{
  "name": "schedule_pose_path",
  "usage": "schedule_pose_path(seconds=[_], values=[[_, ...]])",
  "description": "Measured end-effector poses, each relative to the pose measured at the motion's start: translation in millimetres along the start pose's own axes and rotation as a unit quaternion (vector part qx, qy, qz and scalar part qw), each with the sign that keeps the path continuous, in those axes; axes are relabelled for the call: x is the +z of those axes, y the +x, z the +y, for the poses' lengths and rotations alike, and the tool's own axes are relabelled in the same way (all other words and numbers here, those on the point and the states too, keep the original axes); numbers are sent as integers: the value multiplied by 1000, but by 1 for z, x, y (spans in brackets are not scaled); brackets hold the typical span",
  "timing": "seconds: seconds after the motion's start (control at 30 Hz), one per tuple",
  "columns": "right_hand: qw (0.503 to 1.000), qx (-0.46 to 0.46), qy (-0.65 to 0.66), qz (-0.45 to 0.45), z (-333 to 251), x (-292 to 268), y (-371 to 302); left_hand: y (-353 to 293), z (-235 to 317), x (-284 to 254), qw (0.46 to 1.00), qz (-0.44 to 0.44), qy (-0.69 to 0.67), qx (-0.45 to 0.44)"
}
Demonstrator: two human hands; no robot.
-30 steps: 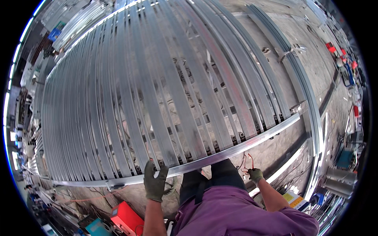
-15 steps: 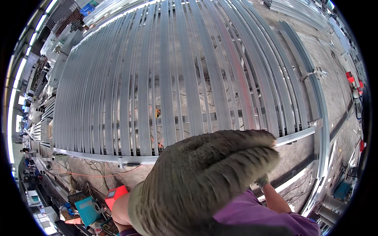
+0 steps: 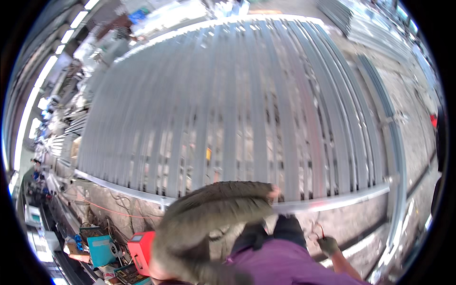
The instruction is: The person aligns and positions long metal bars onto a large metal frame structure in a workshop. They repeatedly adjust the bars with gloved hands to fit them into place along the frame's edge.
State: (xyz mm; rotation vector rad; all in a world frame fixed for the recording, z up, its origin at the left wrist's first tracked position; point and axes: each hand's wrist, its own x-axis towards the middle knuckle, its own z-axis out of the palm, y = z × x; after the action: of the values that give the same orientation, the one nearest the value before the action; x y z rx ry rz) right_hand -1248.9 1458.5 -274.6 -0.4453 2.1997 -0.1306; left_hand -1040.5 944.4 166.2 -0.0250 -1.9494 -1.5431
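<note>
My left hand [image 3: 202, 216], in a worn olive-grey fabric glove, looms large and blurred close to the camera. Its fingers stretch rightward and lie together, with the thumb side apart below; a bare fingertip shows. I see nothing in it. Behind it, the hand covers part of the near rail [image 3: 342, 203] of a rack that carries long grey metal profiles [image 3: 259, 142]. My right hand [image 3: 328, 247], also gloved, is low beside my purple shirt, its fingers curled. A thin reddish thing shows just above it; what it holds is too small to name.
A red box-shaped machine [image 3: 138, 251] and a teal unit [image 3: 101, 251] stand at lower left, near loose cables [image 3: 118, 204]. Another long profile [image 3: 380, 90] lies right of the rack. Stacked metal lengths [image 3: 370, 28] are at the far right.
My left hand has moved left and down, uncovering more of the near rail. My right hand appears lower and more fully in view. The whole view has shifted, showing more of the rack's far end.
</note>
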Motion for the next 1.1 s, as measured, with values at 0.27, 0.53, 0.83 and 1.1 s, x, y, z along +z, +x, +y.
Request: schedule_pose_path(seconds=[0.27,0.53,0.83,1.1], values=[[915,-374,149,38,-170,-84,-52,-160,-156,48,875,-4,260,-410],[875,-380,246,-173,-289,-80,-43,-184,-160,68,836,-30,36,-547],[870,-399,173,-232,-337,-79,-40,-248,-202,72,849,137,66,-506],[859,-371,273,-221,-312,-57,-35,-246,-211,76,863,128,127,-471]])
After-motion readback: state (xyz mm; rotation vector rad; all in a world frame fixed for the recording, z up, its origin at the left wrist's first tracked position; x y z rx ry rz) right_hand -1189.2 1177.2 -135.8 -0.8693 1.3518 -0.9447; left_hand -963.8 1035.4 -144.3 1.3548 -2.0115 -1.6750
